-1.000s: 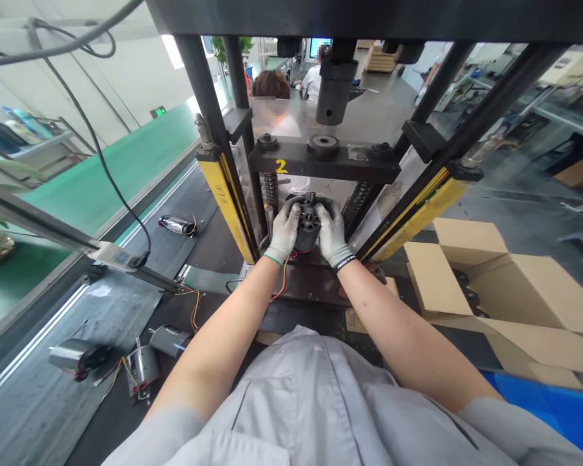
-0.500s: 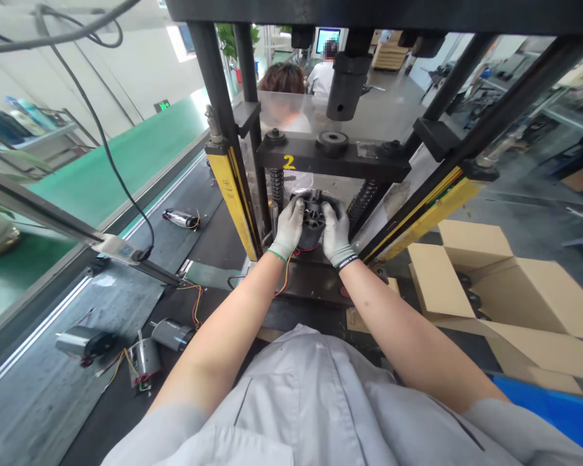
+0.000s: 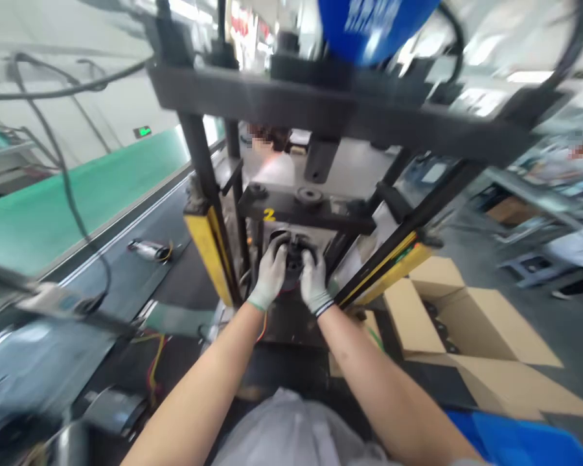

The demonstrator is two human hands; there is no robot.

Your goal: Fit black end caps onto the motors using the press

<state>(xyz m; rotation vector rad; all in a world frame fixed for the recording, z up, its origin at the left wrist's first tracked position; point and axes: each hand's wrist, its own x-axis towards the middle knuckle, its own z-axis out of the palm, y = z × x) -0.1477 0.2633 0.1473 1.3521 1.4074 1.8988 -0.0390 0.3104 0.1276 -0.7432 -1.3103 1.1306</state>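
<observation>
Both hands wear pale gloves and reach into the press under its black crossbar (image 3: 291, 208), which bears a yellow "2". Between them stands an upright electric motor (image 3: 294, 260) with a black, slotted top. My left hand (image 3: 271, 270) closes around its left side, thumb near the top. My right hand (image 3: 313, 279) grips the opposite side in the same way. An orange wire (image 3: 262, 327) runs out below my left wrist. The motor's lower body is partly hidden by my hands and blurred.
Yellow light-curtain bars (image 3: 208, 255) flank the press opening. A motor (image 3: 149, 250) lies on the conveyor at left, with another motor (image 3: 116, 409) nearer. An open cardboard box (image 3: 471, 323) with dark parts stands right. A seated person (image 3: 274, 162) is behind the press.
The camera view has tilted upward, so the press top and a blue cylinder now show. Both hands still hold the motor, which sits in the press as before.
</observation>
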